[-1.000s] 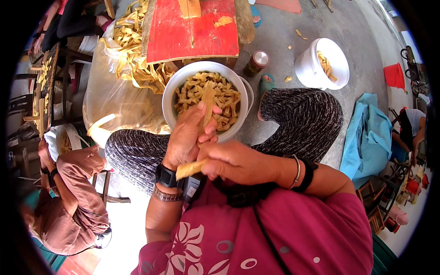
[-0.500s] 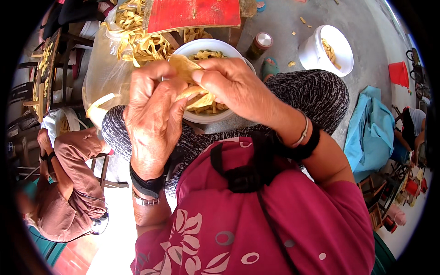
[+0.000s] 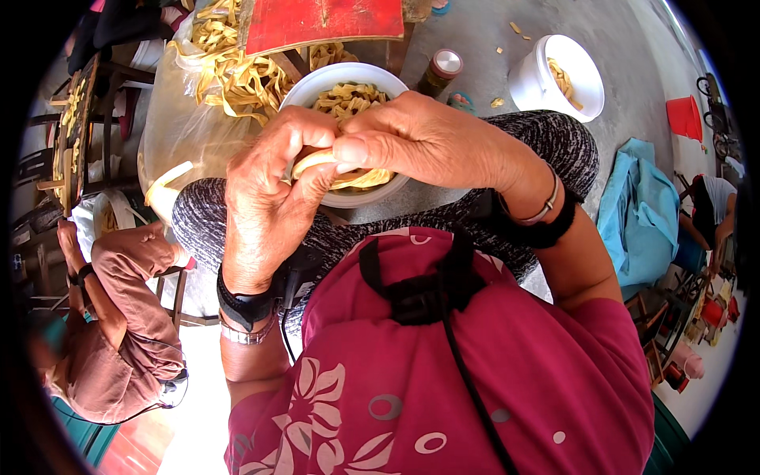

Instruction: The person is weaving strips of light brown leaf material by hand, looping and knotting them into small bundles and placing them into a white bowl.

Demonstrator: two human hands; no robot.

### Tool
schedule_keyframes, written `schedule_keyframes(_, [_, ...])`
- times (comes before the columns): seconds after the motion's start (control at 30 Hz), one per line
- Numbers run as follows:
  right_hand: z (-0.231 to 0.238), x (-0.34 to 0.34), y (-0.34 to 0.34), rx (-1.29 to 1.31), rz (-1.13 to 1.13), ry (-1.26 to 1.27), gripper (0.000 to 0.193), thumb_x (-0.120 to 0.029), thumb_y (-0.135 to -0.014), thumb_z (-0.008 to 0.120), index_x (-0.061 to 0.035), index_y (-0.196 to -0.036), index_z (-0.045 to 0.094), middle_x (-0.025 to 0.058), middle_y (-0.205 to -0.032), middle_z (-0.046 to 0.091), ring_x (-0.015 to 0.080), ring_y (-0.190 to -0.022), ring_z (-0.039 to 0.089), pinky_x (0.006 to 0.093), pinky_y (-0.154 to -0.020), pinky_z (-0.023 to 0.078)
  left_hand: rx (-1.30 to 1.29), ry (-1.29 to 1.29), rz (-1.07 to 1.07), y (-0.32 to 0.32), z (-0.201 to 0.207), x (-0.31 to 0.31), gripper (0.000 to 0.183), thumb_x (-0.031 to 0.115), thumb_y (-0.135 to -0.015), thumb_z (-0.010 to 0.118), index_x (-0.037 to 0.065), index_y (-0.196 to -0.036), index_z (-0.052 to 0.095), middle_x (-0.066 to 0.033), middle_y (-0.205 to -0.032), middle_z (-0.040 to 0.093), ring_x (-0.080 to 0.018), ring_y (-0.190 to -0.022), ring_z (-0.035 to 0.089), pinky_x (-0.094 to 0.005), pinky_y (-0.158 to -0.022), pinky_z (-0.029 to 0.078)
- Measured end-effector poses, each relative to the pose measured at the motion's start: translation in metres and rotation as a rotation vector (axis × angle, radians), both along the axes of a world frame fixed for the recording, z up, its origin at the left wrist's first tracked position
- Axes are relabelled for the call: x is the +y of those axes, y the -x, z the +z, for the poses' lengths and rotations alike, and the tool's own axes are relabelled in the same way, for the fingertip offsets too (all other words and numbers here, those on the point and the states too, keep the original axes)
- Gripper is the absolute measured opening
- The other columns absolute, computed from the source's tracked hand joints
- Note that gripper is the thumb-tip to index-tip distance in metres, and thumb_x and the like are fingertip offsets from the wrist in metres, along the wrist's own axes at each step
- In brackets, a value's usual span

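Both my hands meet over a white bowl [image 3: 366,73] between my knees. A soft, flat yellow strip [image 3: 314,161] is pinched between them, partly hidden by the fingers. My left hand [image 3: 273,186] has its thumb and forefinger closed on one part, the forefinger bent high. My right hand [image 3: 431,146] presses its thumb on the strip near the left thumb. Knotted or folded yellow pieces [image 3: 348,99] fill the bowl behind my knuckles. Some yellow shows below my right thumb, but I cannot tell whether it is the held strip or lies in the bowl.
A heap of loose yellow strips [image 3: 245,83] lies on plastic sheeting beyond my left hand, beside a red-topped stool [image 3: 324,24]. A lidded jar [image 3: 440,71] and a white bucket [image 3: 546,83] stand to the right. At left sits another person [image 3: 131,309].
The wide, loose piece raised between my hands is now drawn down into a tighter bend at my thumbs. My right hand has turned flatter, its fingers closer to my left hand.
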State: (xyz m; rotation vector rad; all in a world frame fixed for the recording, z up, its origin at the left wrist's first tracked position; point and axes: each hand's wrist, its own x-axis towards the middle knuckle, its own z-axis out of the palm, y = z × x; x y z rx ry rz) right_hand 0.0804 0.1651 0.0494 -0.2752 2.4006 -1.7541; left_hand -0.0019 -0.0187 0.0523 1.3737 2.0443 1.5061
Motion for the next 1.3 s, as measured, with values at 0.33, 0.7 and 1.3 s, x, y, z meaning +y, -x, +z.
schedule_keyframes(0.33, [-0.004,-0.021,-0.005,0.384,-0.331,0.091,0.031,-0.031,-0.092,0.054,-0.0005,-0.099,0.052,0.008,-0.074,0.056,0.0171,-0.069,0.058,0.0266,-0.063,0.045,-1.077,-0.479,-0.133,-0.005,0.004,0.01,0.039,0.019,-0.085,0.066,0.0,-0.115,0.049,-0.0079,-0.106,0.058,-0.0144,-0.095,0.056,-0.0277,-0.084,0.045])
schedule_keyframes(0.7, [-0.01,-0.014,-0.025,-0.072,-0.142,0.356,0.031,-0.027,-0.098,0.043,0.0009,-0.105,0.055,0.0032,-0.073,0.057,0.0075,-0.061,0.051,0.0235,-0.056,0.042,-0.107,-0.036,0.038,-0.017,0.003,0.014,0.041,0.018,-0.085,0.063,0.001,-0.122,0.056,-0.0127,-0.106,0.059,-0.0233,-0.101,0.056,-0.0328,-0.088,0.044])
schedule_keyframes(1.3, [-0.023,0.01,-0.079,0.064,-0.469,0.109,0.032,-0.032,-0.095,0.048,-0.0016,-0.102,0.055,0.0072,-0.084,0.061,0.0127,-0.073,0.054,0.0276,-0.068,0.045,-1.426,-0.278,-0.254,-0.035,-0.019,0.013,0.053,0.04,-0.098,0.035,-0.007,-0.113,0.055,-0.0139,-0.098,0.058,-0.0215,-0.079,0.06,-0.0423,-0.074,0.055])
